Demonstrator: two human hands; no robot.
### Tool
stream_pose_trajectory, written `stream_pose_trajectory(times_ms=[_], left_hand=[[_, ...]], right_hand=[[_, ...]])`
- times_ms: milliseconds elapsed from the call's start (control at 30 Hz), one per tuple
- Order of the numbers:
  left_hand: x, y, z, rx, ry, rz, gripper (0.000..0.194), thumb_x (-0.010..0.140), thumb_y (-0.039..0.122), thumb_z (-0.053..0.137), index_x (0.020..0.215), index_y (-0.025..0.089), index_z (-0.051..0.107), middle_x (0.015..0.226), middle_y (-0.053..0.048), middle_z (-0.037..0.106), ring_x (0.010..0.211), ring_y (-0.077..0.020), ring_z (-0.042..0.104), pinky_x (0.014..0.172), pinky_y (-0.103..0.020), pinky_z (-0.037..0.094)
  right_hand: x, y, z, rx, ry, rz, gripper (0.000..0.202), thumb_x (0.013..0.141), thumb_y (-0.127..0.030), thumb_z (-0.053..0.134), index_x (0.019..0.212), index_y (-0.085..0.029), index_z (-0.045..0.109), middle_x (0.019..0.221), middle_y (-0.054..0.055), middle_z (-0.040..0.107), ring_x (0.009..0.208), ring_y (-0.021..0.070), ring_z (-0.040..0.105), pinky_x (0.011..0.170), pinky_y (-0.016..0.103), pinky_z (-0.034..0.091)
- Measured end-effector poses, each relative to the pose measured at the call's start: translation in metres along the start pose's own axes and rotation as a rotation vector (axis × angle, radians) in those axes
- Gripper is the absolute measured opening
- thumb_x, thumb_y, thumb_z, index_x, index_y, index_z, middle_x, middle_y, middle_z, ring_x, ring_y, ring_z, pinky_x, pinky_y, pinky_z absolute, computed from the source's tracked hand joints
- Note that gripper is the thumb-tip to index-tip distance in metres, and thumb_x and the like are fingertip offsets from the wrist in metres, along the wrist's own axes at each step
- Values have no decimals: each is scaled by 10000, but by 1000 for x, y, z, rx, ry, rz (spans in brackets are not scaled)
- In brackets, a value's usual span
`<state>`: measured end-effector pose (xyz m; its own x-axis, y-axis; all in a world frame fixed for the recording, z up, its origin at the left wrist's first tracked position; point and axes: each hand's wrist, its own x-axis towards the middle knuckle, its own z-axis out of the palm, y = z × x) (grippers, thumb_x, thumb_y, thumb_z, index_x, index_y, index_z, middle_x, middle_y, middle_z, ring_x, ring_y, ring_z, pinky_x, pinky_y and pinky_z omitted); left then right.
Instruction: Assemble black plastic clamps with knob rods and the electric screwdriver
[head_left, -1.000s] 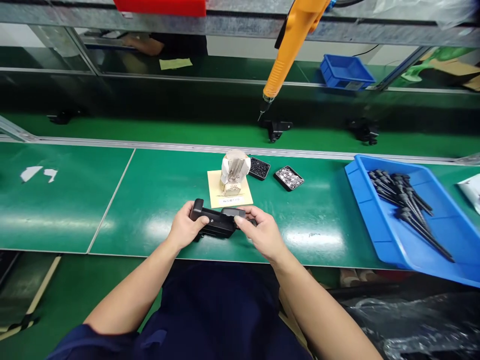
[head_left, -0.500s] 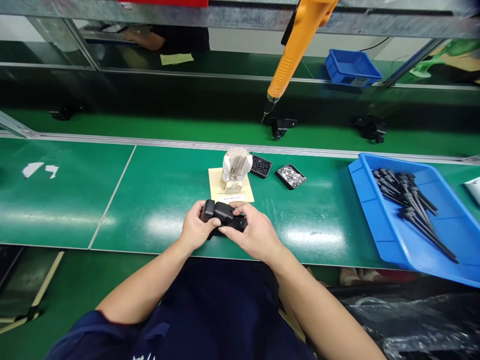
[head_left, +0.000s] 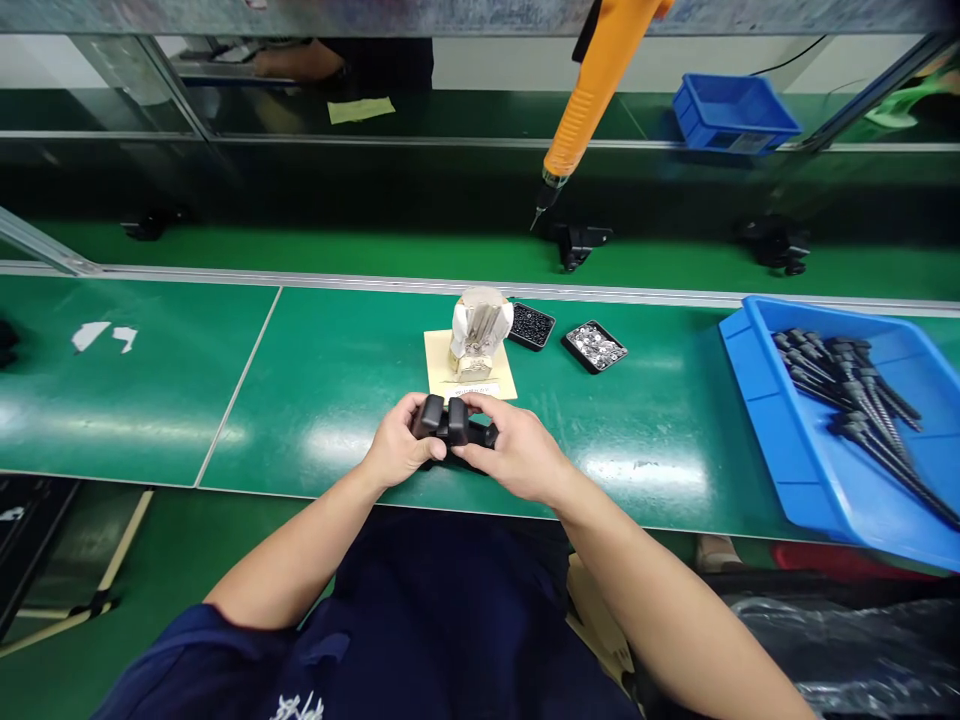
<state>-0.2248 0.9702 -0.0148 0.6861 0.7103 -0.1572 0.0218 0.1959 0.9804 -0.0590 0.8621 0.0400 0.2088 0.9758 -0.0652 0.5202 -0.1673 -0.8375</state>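
Near the front edge of the green table, my left hand [head_left: 400, 445] grips the left side of a black plastic part [head_left: 456, 424]. My right hand [head_left: 517, 446] is closed on the same part from the right. Two rounded black blocks stand up side by side between my hands; the underside is hidden. Just beyond it, a whitish fixture [head_left: 478, 335] stands on a yellow paper [head_left: 439, 365]. To its right lie a small tray of black screws [head_left: 531, 326] and a small tray of silvery pieces [head_left: 594, 347].
An orange electric screwdriver [head_left: 592, 100] hangs above the back. At right a blue bin [head_left: 802, 460] holds black flexible stalks [head_left: 870, 400]. Black parts [head_left: 577, 243] lie behind the metal rail. A smaller blue bin [head_left: 735, 108] and a person's arm [head_left: 300, 62] show farther back.
The right rounded block of the black part has turned from lying sideways to upright, beside the left one. Both hands still hold the part. The view has shifted slightly.
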Motion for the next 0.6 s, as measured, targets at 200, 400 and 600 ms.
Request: stream_pose_trajectory(times_ms=[200,400,600], left_hand=[[0,4,-7,64,-140,33,854,511,492,961,1200,141,601,1179,-115,650,1099,-256,610,991,-345,469],[2,-1,-7,-15,-110,-49,877,475,615,940,1123,132,601,1060,-85,660,986,-227,610,872,-302,470],[3,-9,-12,-103,-196,4,814,685,769,735,1171,127,618,1094,-104,657,996,-194,599,871,-267,454]], right_hand=[[4,-5,0,10,-73,53,538,747,-214,794,1260,-256,637,1206,46,736,1103,266,689,933,400,508],[8,1,4,45,-40,147,494,693,-303,852,1118,-199,623,1089,46,733,967,229,684,805,351,519],[6,-4,5,-63,-30,83,712,731,-322,831,1379,-222,554,1280,95,685,1136,292,658,929,417,513]])
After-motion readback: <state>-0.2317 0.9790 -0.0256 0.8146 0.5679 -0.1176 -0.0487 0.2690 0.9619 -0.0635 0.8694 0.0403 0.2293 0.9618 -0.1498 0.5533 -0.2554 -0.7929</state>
